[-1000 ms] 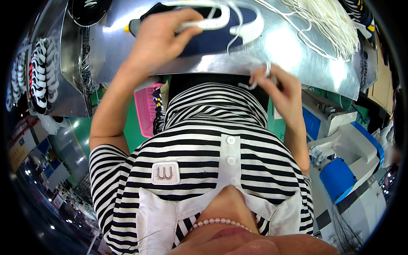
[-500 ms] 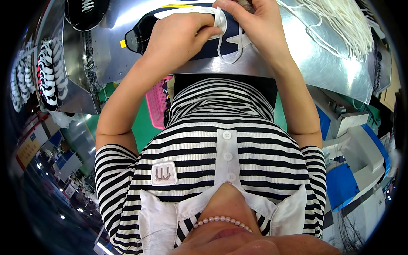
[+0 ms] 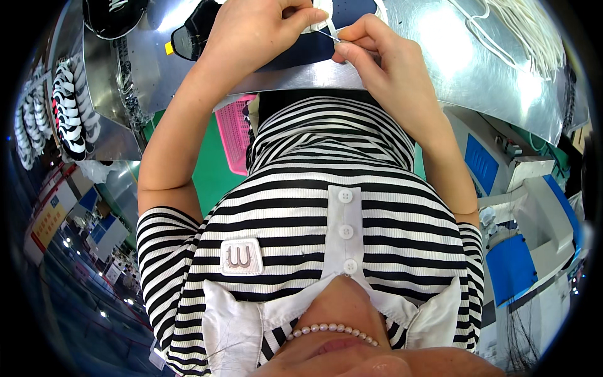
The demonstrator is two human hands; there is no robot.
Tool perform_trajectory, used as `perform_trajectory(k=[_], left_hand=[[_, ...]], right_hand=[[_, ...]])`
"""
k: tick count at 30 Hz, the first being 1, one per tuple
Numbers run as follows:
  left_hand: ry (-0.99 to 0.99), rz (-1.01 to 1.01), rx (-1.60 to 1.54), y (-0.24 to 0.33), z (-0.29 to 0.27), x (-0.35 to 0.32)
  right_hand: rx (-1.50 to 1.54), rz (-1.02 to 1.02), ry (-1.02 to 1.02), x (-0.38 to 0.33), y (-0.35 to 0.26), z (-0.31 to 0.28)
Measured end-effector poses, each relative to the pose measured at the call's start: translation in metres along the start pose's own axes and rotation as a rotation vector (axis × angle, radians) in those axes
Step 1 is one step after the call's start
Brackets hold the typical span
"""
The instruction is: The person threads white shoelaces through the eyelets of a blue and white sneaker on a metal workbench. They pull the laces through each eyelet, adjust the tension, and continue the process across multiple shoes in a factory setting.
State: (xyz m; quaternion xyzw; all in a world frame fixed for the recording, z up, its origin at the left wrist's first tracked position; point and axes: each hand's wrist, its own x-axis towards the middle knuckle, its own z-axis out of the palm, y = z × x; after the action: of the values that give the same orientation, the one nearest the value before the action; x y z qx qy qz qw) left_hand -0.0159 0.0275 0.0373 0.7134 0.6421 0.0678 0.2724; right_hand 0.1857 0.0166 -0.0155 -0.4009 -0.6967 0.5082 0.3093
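A dark navy shoe with a yellow tag lies on the shiny metal table at the top of the view. My left hand presses on the shoe and pinches a white lace. My right hand sits just to its right, thumb and forefinger closed on the same lace's tip. The two hands almost touch. Much of the shoe is hidden under them.
A heap of white laces lies on the table at the upper right. Black-and-white shoes line a rack at the left. A pink basket hangs below the table edge. Blue and white machines stand at the right.
My right hand came from the table's front edge up to the shoe beside my left hand. Both hands now pinch the lace close together, and the view has shifted slightly.
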Motion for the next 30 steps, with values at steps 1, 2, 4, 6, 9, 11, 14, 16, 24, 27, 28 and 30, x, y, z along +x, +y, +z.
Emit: perform_trajectory(k=[1, 2, 4, 6, 9, 11, 14, 16, 24, 27, 28, 30], left_hand=[[-0.122, -0.059, 0.032, 0.011, -0.013, 0.004], [-0.135, -0.06, 0.028, 0.011, -0.012, 0.005], [-0.044, -0.013, -0.014, 0.0, -0.001, 0.0], [0.04, 0.086, -0.1, -0.011, 0.005, -0.005], [0.022, 0.24, -0.184, -0.015, 0.008, -0.012], [0.013, 0.288, -0.189, -0.006, 0.009, -0.019], [0.109, 0.343, -0.063, 0.002, 0.014, -0.022], [0.153, 0.369, 0.059, -0.005, 0.014, -0.021], [0.478, 0.801, 0.274, -0.039, 0.015, -0.052], [0.446, 0.835, 0.293, -0.029, 0.012, -0.041], [0.387, 0.735, 0.257, -0.032, 0.008, -0.041], [0.383, 0.433, 0.034, -0.031, 0.001, -0.043]], right_hand=[[-0.035, -0.006, 0.002, 0.001, 0.0, 0.0], [-0.04, -0.014, 0.011, 0.003, 0.002, 0.001], [-0.049, -0.035, 0.02, 0.006, 0.004, 0.002], [-0.087, -0.03, 0.012, 0.007, 0.001, 0.002], [-0.14, -0.036, 0.076, 0.004, 0.001, 0.009], [-0.221, -0.04, 0.143, 0.004, 0.001, 0.022], [-0.376, -0.04, 0.171, 0.01, -0.001, 0.035], [-0.424, -0.027, 0.115, 0.013, -0.003, 0.035], [0.078, 0.098, 0.081, -0.005, -0.032, -0.081], [0.429, 0.109, 0.085, 0.038, 0.008, -0.058], [0.433, 0.172, -0.065, 0.044, 0.007, -0.058], [0.294, 0.141, 0.021, 0.036, -0.004, -0.049]])
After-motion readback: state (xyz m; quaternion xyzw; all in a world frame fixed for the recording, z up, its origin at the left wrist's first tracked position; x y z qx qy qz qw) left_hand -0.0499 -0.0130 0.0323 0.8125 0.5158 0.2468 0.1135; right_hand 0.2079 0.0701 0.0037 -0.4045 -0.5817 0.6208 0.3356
